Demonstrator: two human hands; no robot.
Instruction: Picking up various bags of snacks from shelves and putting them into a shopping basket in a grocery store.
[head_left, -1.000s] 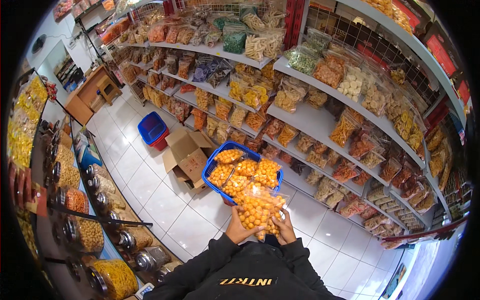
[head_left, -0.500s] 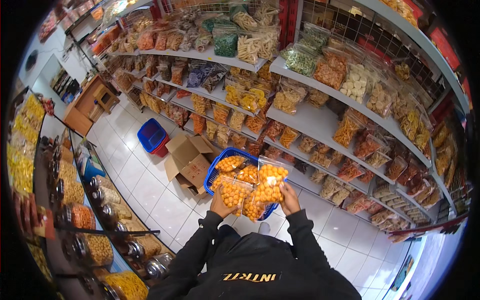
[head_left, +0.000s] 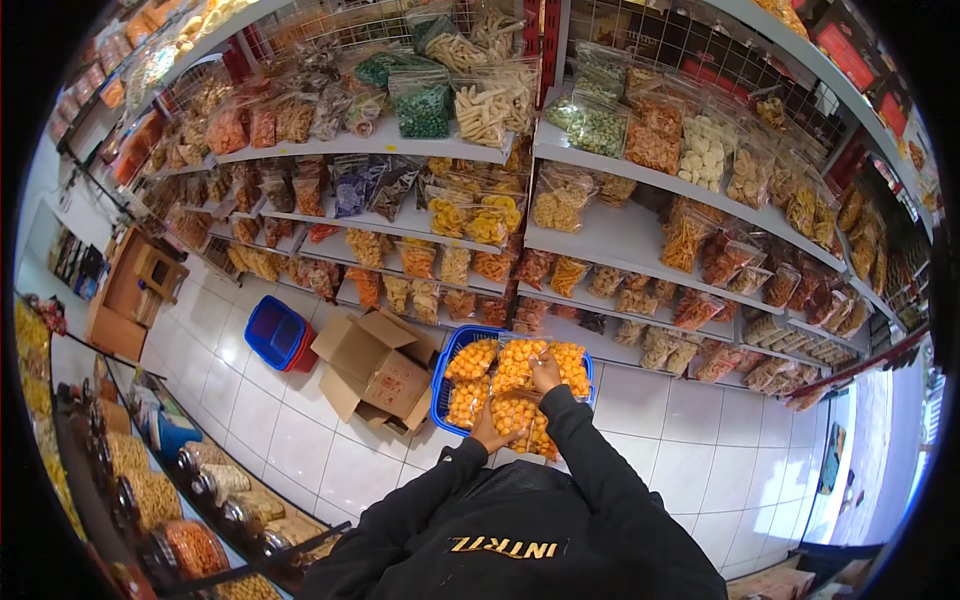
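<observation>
A blue plastic basket in front of me holds several clear bags of round orange snacks. My left hand grips the lower edge of the near bag, thumb on its front. Higher up and to the right, my right hand has its fingers closed at the edge of a middle bag; its exact grip is partly hidden. Another bag lies to the right of that hand. On the basket's left side are an upper bag and a lower one.
An open cardboard box stands left of the basket on the tiled floor. Beyond it are stacked blue and red tubs. Shelves of bagged snacks rise ahead. Snack jars line a rack at lower left.
My right hand has moved inward from the right-hand bag's outer edge. The bags now sit lower and more spread out in the basket. My left hand has shifted to the near bag.
</observation>
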